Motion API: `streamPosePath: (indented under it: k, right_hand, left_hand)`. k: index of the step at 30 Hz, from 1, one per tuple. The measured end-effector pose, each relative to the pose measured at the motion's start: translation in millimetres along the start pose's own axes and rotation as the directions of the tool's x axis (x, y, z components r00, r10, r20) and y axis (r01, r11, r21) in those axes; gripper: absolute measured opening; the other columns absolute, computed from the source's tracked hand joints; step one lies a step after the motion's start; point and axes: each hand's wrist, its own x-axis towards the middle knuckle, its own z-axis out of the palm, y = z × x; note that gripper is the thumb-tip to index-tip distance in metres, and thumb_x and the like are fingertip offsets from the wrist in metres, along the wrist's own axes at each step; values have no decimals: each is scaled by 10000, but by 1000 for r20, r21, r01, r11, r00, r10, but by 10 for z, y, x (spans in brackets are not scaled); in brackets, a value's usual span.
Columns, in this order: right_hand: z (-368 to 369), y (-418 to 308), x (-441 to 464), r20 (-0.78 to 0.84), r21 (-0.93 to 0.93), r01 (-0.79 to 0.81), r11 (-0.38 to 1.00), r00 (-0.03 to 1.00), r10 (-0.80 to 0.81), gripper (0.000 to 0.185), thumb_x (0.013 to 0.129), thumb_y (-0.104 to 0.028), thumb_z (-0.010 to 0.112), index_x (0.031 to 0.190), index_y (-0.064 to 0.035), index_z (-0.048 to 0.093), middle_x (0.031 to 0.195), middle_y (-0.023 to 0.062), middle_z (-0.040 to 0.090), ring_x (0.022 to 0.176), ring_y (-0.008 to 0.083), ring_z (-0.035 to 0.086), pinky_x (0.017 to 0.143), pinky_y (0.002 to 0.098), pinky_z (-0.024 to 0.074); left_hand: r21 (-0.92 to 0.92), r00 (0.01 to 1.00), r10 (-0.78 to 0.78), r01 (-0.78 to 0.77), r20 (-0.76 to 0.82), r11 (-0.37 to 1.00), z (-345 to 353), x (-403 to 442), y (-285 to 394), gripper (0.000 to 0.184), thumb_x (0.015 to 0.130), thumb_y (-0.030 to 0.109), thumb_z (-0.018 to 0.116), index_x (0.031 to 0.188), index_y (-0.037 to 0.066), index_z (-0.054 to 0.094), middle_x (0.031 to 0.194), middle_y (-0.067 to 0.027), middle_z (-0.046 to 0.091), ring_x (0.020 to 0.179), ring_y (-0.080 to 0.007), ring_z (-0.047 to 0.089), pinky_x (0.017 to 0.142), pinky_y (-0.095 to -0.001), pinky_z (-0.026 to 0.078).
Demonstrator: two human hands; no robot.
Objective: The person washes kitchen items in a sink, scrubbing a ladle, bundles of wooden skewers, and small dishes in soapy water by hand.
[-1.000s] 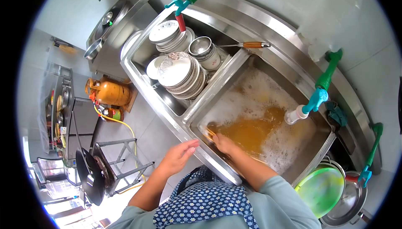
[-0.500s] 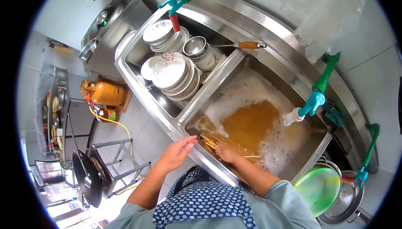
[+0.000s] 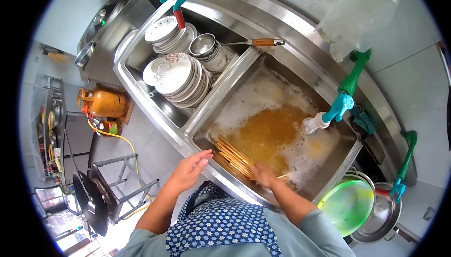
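My right hand (image 3: pixel 264 175) is in the right basin (image 3: pixel 256 61) at its near side, closed round one end of a bundle of wooden chopsticks (image 3: pixel 232 157). The chopsticks lie at the surface of brownish, foamy water (image 3: pixel 268 125). My left hand (image 3: pixel 190 167) is held over the basin's near rim, fingers together and stretched out, holding nothing. Stacked plates (image 3: pixel 176 76) and bowls (image 3: pixel 206 50) sit in the left basin. A ladle with a wooden handle (image 3: pixel 267 42) lies across the bowls and the back edge of the sink.
Above the sink are a left tap (image 3: pixel 179 1) and a middle tap (image 3: pixel 339 104). A green basin (image 3: pixel 347 207) and metal pans stand at the right. An orange gas cylinder (image 3: pixel 105 102), a metal stand (image 3: pixel 124 182) and a dark wok (image 3: pixel 89 200) are at the left.
The chopstick bundle has come up into view at the water's surface. My right hand has moved right along the basin's near side. The whole view has shifted slightly.
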Motion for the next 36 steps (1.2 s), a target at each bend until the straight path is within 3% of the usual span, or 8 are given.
streamPosePath:
  k: [10,12,18,21,26,28,32,36]
  right_hand:
    - [130,-65,-45,166,-36,-69,997,983,74,548,985,-453,350,1304,-27,481,1287,263,539,1183,417,512,1008,461,387]
    - [281,246,-161,-208,77,423,903,892,-401,438,967,-409,446,1216,-57,524,1211,263,581,1122,428,545,956,479,416]
    - [-272,-166,-28,99,-165,-72,984,991,89,607,905,-356,591,1425,-125,382,1357,243,477,1277,377,447,1054,433,353]
    - [-428,-475,-353,-373,-543,86,836,867,-331,740,860,-375,637,1482,-148,305,1379,204,460,1281,351,435,1057,480,338]
    - [-275,-178,179,-94,-660,106,743,971,-222,923,710,-370,782,1455,-103,307,1349,194,479,1247,339,462,1017,528,366]
    - [-432,-279,207,-30,-557,-147,817,987,158,819,690,-341,790,1367,-90,403,1263,193,548,1157,348,543,950,516,431]
    - [-475,-77,49,-314,-387,-303,871,931,184,657,717,-310,751,1266,-72,481,1185,197,597,1060,366,598,898,519,464]
    - [-334,229,-41,-268,-554,-33,832,953,-140,564,742,-288,709,1228,-70,523,1117,213,628,1036,402,599,906,495,467]
  left_hand:
    - [-13,996,78,-78,-33,997,-90,50,91,378,1026,222,441,1336,15,503,1232,-116,632,1166,-199,564,1003,-309,407]
    - [-18,997,75,-75,-29,997,-95,82,89,379,1025,223,441,1335,13,503,1229,-116,633,1161,-199,568,1001,-312,410]
    - [0,994,103,-103,-36,995,-71,110,96,392,1021,239,456,1340,16,498,1233,-112,631,1159,-197,570,996,-315,413]
    - [-59,996,64,-67,-59,996,-175,92,76,389,1011,221,476,1344,20,496,1238,-114,629,1154,-203,576,987,-319,422]
    - [-28,999,32,-33,-27,999,-138,133,49,392,1001,208,491,1345,21,494,1242,-116,628,1162,-207,569,977,-325,428]
    - [-35,998,58,-59,-26,998,-125,126,41,393,999,210,495,1344,21,494,1247,-118,625,1165,-207,568,980,-326,427]
    - [-102,999,3,-8,-51,995,-147,127,7,396,986,190,520,1342,19,494,1265,-129,614,1163,-212,572,985,-328,428]
    - [-66,998,52,-54,-33,996,-124,176,-89,406,985,204,521,1345,20,492,1275,-129,607,1170,-211,567,987,-333,429]
